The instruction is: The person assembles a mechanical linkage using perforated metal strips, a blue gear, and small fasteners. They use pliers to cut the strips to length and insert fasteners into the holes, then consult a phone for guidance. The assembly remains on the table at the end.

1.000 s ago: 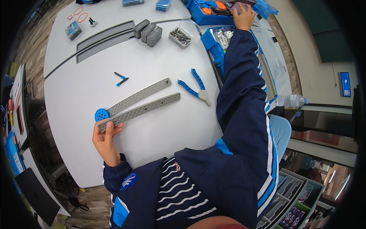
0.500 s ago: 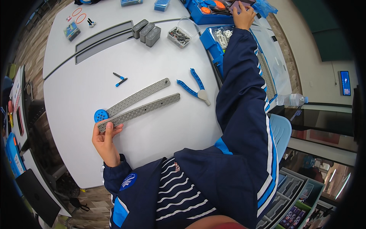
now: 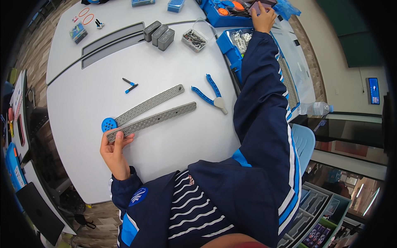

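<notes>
My left hand (image 3: 115,152) pinches the near end of a long grey perforated beam (image 3: 159,119) between thumb and fingers. Just beyond it on the white table lies a second grey beam (image 3: 149,102), with a blue gear (image 3: 109,125) at its left end. My right arm stretches far to the upper right. There my right hand (image 3: 264,18) is at a dark box (image 3: 269,3) in a blue bin (image 3: 223,18) of orange and blue parts; its fingers bend over the box's edge, and whether they grip it is unclear. Blue-handled pliers (image 3: 211,96) rest right of the beams.
Two small black-and-blue pins (image 3: 130,85) lie beyond the beams. Farther back stand grey boxes (image 3: 159,35) and a clear tub of small dark parts (image 3: 194,40). A blue case with white parts (image 3: 235,45) sits under my right forearm; a water bottle (image 3: 317,108) is at the right.
Almost nothing differs. My right hand has shifted very slightly at the dark box; my left hand still holds the beam in the same place.
</notes>
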`<move>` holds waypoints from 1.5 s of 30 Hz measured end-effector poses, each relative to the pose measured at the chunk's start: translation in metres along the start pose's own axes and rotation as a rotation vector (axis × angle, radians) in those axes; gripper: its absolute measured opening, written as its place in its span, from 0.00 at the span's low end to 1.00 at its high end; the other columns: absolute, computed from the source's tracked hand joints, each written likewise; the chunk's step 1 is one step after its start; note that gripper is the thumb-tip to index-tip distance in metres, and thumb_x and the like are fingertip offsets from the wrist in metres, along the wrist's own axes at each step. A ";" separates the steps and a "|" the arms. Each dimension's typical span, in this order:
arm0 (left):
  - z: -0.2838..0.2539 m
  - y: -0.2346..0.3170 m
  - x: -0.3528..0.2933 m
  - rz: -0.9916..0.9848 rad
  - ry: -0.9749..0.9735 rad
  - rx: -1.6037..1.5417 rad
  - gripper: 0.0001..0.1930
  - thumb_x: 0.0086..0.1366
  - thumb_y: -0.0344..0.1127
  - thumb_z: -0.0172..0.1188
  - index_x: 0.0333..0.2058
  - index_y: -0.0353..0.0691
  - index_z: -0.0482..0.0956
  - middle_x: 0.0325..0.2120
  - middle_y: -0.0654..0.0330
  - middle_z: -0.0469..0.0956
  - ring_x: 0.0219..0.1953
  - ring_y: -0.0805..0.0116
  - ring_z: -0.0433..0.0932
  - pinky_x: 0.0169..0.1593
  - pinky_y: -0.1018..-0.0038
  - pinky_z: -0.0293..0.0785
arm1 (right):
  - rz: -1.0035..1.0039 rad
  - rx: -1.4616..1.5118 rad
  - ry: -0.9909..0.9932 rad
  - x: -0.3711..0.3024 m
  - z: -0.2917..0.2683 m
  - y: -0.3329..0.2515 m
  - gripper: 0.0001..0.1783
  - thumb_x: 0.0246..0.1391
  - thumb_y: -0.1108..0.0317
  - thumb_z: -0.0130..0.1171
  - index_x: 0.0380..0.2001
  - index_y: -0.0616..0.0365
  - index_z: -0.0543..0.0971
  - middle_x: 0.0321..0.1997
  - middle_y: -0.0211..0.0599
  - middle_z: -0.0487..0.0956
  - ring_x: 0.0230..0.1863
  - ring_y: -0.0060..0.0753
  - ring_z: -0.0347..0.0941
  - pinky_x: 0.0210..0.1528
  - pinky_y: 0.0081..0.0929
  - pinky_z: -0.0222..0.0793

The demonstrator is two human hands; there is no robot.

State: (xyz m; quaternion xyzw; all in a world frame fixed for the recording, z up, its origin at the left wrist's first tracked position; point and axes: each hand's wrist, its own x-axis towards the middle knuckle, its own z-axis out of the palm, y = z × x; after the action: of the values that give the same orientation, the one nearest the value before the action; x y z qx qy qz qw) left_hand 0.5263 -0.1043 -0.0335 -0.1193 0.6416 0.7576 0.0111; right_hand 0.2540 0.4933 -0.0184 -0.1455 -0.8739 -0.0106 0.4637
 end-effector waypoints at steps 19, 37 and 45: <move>0.000 0.001 0.000 -0.004 0.022 0.023 0.09 0.69 0.29 0.59 0.45 0.32 0.76 0.32 0.60 0.79 0.30 0.62 0.85 0.38 0.73 0.82 | 0.028 -0.080 0.001 -0.001 0.007 0.011 0.30 0.51 0.59 0.64 0.60 0.43 0.76 0.58 0.58 0.72 0.61 0.60 0.65 0.66 0.50 0.59; 0.001 0.003 -0.001 0.011 0.015 0.018 0.08 0.69 0.30 0.59 0.43 0.32 0.77 0.30 0.61 0.77 0.31 0.61 0.85 0.38 0.72 0.82 | 0.034 -0.110 0.042 -0.001 0.035 0.042 0.32 0.50 0.50 0.61 0.61 0.36 0.77 0.57 0.44 0.69 0.59 0.53 0.61 0.58 0.52 0.64; 0.002 0.004 -0.002 0.001 -0.009 -0.010 0.08 0.69 0.30 0.59 0.42 0.30 0.77 0.31 0.57 0.80 0.32 0.62 0.85 0.39 0.73 0.82 | 0.045 -0.107 0.016 0.006 0.044 0.060 0.35 0.49 0.51 0.59 0.63 0.42 0.73 0.47 0.55 0.72 0.52 0.56 0.67 0.51 0.52 0.66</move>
State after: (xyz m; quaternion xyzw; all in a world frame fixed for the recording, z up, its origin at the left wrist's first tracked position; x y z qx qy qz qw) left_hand 0.5270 -0.1031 -0.0294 -0.1158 0.6377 0.7614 0.0129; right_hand 0.2310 0.5587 -0.0455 -0.1896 -0.8649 -0.0481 0.4623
